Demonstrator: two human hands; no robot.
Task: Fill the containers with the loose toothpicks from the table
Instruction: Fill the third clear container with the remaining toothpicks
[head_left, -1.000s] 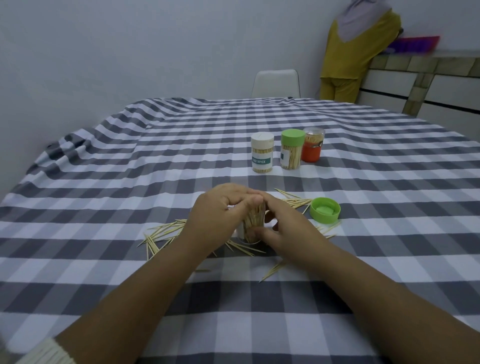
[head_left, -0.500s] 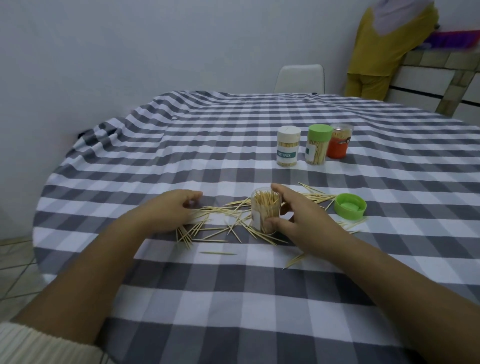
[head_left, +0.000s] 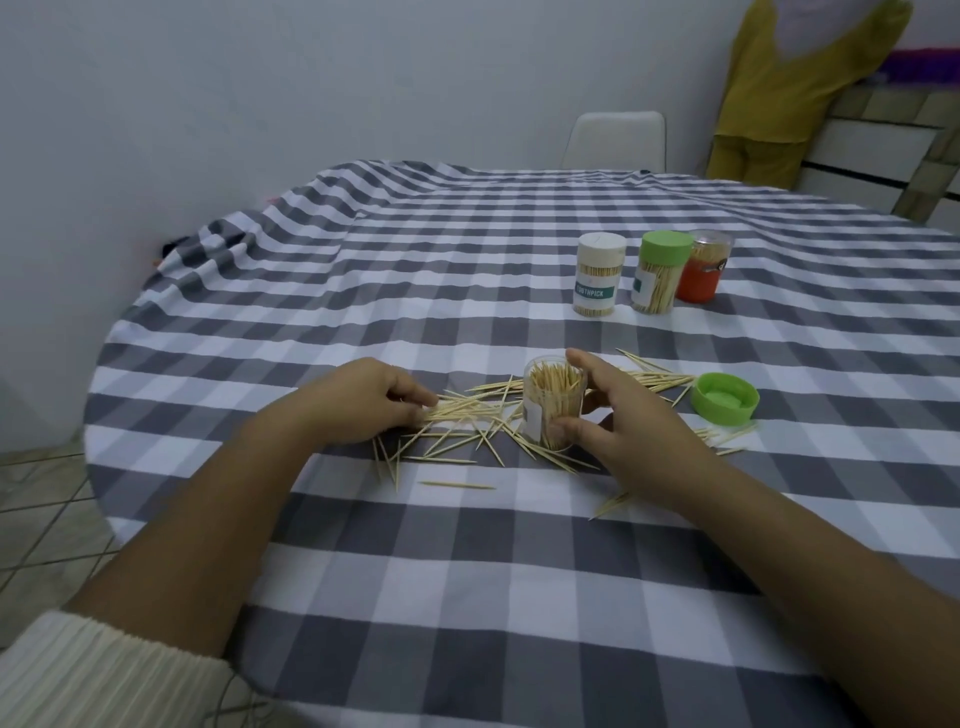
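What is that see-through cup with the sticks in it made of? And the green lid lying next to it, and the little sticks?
The open container looks like clear, smooth plastic: the sticks show through its wall. The loose green lid seems to be matte plastic, evenly coloured with a moulded rim. The toothpicks look like pale wood or bamboo, thin, dull and pointed; which one cannot be told.

Person in yellow (head_left: 795, 78) cropped at top, orange container (head_left: 702, 270) partly hidden
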